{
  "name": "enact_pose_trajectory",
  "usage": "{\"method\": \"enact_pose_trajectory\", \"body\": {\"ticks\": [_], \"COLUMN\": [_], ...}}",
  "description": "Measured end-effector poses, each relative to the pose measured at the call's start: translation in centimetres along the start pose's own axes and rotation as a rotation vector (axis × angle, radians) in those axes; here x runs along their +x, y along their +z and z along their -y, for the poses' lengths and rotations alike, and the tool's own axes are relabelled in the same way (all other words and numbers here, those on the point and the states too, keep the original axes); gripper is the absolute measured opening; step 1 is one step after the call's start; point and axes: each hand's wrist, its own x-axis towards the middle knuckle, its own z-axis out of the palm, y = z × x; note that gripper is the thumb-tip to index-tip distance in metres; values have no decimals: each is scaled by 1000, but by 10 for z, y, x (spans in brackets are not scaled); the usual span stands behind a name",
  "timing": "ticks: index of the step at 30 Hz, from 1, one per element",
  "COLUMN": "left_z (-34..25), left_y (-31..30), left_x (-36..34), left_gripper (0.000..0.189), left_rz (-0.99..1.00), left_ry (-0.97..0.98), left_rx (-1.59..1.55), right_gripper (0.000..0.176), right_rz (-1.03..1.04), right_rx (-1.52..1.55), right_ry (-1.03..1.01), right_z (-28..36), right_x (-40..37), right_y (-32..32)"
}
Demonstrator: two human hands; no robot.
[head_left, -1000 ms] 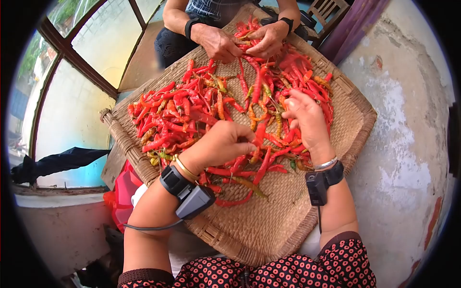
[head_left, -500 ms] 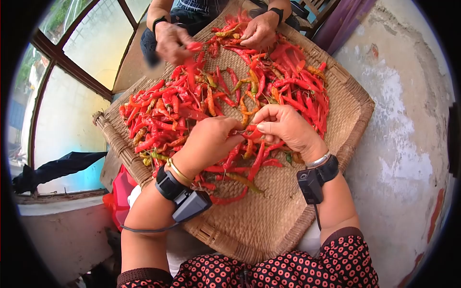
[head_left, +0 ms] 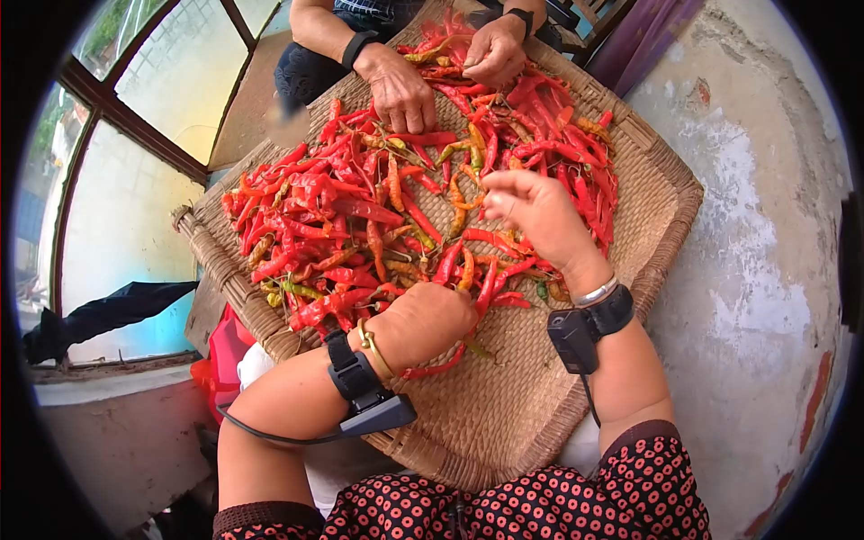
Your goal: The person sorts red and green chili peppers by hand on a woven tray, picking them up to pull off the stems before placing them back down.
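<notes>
Red and orange chili peppers (head_left: 306,216) are spread in heaps over a woven basket tray (head_left: 513,396). My left hand (head_left: 427,315) is down on the near peppers, its back turned up. Its fingers are hidden beneath it, so any pepper in its grasp does not show. A red pepper and an orange chili pepper (head_left: 466,270) stick out just beyond its knuckles. Raised above the middle of the tray, my right hand (head_left: 544,216) has its fingers loosely apart, slightly blurred, with nothing visible in them. Yellowish peppers (head_left: 461,202) lie to the left of its fingertips.
Across the tray, another person's hand (head_left: 400,90) reaches into the peppers, and that person's other hand (head_left: 495,49) is over the far heap. A bare wall (head_left: 747,243) stands at the right. Windows and a dark folded umbrella (head_left: 117,315) are at the left.
My hands were together over a red pepper; now they are apart. The left has dropped nearer and right, the right has lifted. The other person's hand has come down onto the peppers.
</notes>
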Motion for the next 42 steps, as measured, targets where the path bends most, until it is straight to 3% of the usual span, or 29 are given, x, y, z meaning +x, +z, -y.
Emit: {"method": "enact_pose_trajectory", "body": {"ticks": [4, 11, 13, 15, 17, 19, 21, 23, 25, 28, 29, 31, 32, 35, 37, 38, 42], "left_z": [-4, 1, 5, 12, 19, 24, 28, 34, 47, 48, 49, 57, 61, 44, 32, 28, 21], "left_y": [-2, 5, 0, -9, -21, -33, -39, -44, -35, -38, -37, -30, -29, -24, -18, -10, -1], "left_x": [-2, -4, -4, -6, -12, -18, -23, -27, -26, -19, -12, 1, 0, 4, 7, 7, 8], "left_gripper": [11, 12, 12, 14, 14, 16, 15, 12, 12, 18, 18, 22, 24, 18, 30, 34, 28], "left_rz": [14, -20, -20, 30, -11, -105, -139, -156, -188, -503, -495, -933, -854, -610, -274, -213, -293], "left_ry": [-26, 0, 5, 54, 60, -31, -102, -343, -346, -456, -465, -314, -345, -411, -500, -514, -455], "left_rx": [106, 131, 114, -116, -257, -560, -604, -870, -865, -1156, -1148, -1074, -771, -317, -158, -78, -11], "right_gripper": [21, 21, 21, 22, 22, 25, 27, 28, 29, 30, 30, 26, 26, 26, 27, 27, 27], "right_rz": [127, 18, 51, 90, 269, 241, 67, 59, 96, 164, 163, 137, 134, 131, 139, 132, 176], "right_rx": [-309, -325, -496, -590, -883, -876, -625, -718, -910, -737, -723, -686, -674, -707, -702, -694, -733], "right_ry": [-187, -151, -205, -189, -174, -220, -149, -159, -206, -185, -187, -236, -241, -272, -248, -250, -304], "right_z": [-6, 28, 34, 41, 41, 22, 1, -11, -21, -21, -19, -16, -18, -22, -25, -26, -33], "right_x": [-7, -43, -57, -72, -81, -77, -66, -59, -56, -52, -51, -48, -47, -44, -42, -42, -38], "right_y": [7, -6, -6, -3, -2, -3, -4, -10, -14, -16, -15, -13, -12, -12, -13, -13, -13]}}
